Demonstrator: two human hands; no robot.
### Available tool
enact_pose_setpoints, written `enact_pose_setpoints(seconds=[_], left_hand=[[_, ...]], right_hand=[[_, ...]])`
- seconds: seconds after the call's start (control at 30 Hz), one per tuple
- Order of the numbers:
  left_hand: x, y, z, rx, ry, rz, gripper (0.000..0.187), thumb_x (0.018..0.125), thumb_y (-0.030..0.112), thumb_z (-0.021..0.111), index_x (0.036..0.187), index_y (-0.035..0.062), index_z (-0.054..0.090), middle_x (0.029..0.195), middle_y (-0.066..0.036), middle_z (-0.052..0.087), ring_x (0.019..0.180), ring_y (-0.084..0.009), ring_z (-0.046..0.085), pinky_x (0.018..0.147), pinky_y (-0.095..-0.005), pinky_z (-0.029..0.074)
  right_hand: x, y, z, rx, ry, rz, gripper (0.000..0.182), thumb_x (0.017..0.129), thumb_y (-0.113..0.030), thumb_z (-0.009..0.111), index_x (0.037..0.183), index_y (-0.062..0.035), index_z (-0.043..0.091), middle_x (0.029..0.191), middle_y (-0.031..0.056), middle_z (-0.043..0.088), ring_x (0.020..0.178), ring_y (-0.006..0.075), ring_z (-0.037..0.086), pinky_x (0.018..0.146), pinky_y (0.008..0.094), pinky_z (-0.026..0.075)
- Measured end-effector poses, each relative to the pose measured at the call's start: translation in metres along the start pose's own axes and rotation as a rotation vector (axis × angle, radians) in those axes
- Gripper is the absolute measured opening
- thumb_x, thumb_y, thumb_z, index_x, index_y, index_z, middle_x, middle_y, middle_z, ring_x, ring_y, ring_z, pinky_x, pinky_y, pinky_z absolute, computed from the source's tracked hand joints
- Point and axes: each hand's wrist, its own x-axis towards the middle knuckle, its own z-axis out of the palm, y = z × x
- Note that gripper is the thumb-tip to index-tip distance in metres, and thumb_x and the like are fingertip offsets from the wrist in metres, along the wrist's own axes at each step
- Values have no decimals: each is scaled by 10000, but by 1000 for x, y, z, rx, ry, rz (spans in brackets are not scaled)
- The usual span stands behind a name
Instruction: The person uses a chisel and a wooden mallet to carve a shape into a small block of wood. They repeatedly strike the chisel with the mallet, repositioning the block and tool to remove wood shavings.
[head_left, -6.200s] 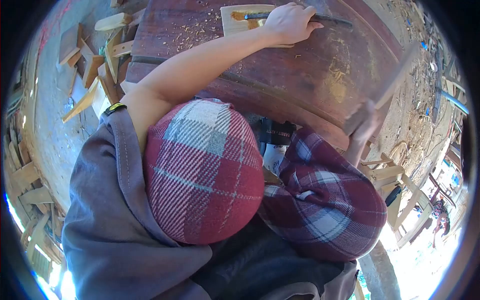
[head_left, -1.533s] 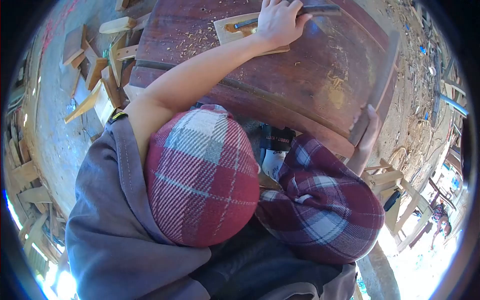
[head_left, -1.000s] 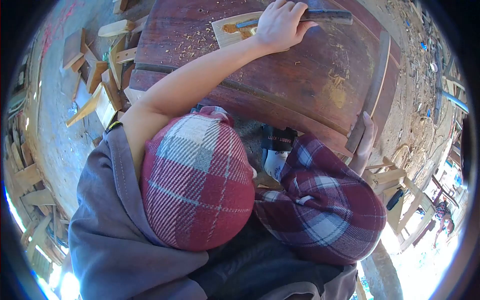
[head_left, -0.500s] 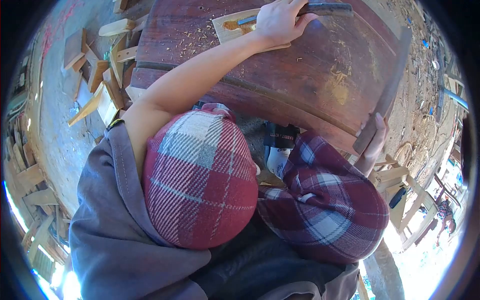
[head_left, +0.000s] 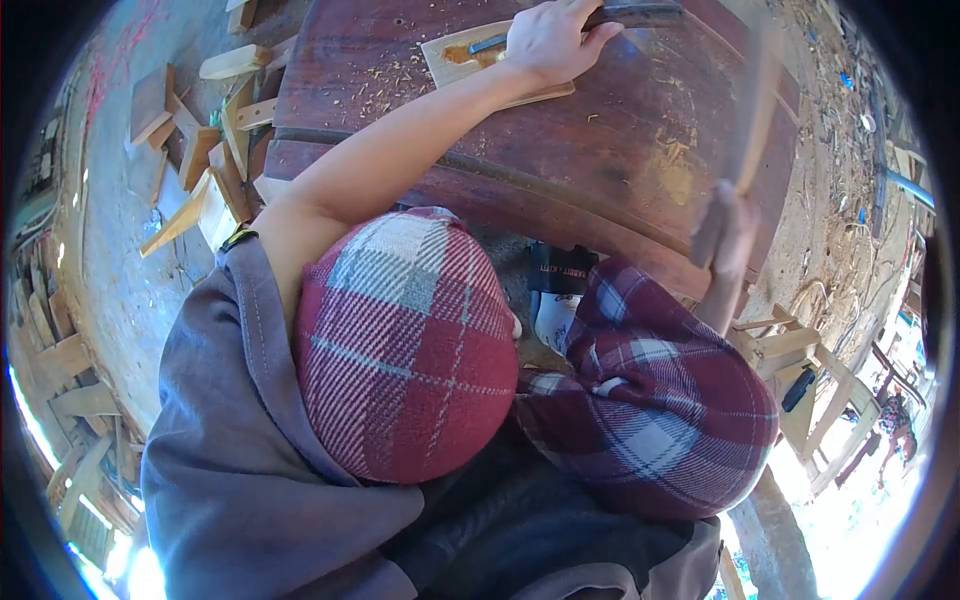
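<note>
My left hand (head_left: 552,42) rests on a pale wooden board (head_left: 450,68) at the top of the view, its fingers round a chisel (head_left: 487,45) whose blade lies over a brown carved hollow. The chisel's dark handle (head_left: 650,14) reaches out to the right of the hand. At the right, my right hand (head_left: 734,235) is closed round a long wooden stick (head_left: 758,120), blurred by motion and raised near the table's right edge. The board lies on a dark red wooden table (head_left: 600,150) scattered with shavings.
Wood offcuts (head_left: 205,195) lie on the floor at the left of the table. More timber (head_left: 80,400) is stacked at the far left. A wooden frame (head_left: 800,360) stands at the lower right, and a person (head_left: 893,425) is visible in the far right distance.
My right hand has moved up slightly, and the stick has swung up and to the left. The chisel and my left hand have shifted slightly left.
</note>
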Motion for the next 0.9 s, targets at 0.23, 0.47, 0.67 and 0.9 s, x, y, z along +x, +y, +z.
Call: enact_pose_setpoints(seconds=[0.23,0.47,0.67,0.9], left_hand=[[-1,-3,-1,20,-122,-81,331,936,351,545,1025,32,532,836,-209,647,819,-418,625,684,-500,486],[3,-3,-4,33,-142,-132,301,937,336,542,992,40,528,799,-199,648,791,-415,628,664,-508,481],[0,-3,-4,27,-111,-107,282,932,325,551,975,47,530,789,-201,647,781,-420,629,657,-513,478],[2,-9,-3,94,-106,-195,313,932,339,545,1033,43,538,834,-212,657,813,-430,628,684,-509,490]], right_hand=[[-17,1,21,41,109,39,344,848,-340,638,897,-2,594,687,22,539,600,112,517,500,267,406],[2,24,22,-87,33,-91,424,842,-388,630,948,20,584,667,39,548,505,127,515,427,263,402],[14,5,6,313,-32,12,441,844,-447,584,962,-23,572,660,39,549,525,123,549,439,257,435],[25,5,31,-114,-103,20,471,859,-433,618,964,26,615,741,29,546,664,112,523,573,266,402]])
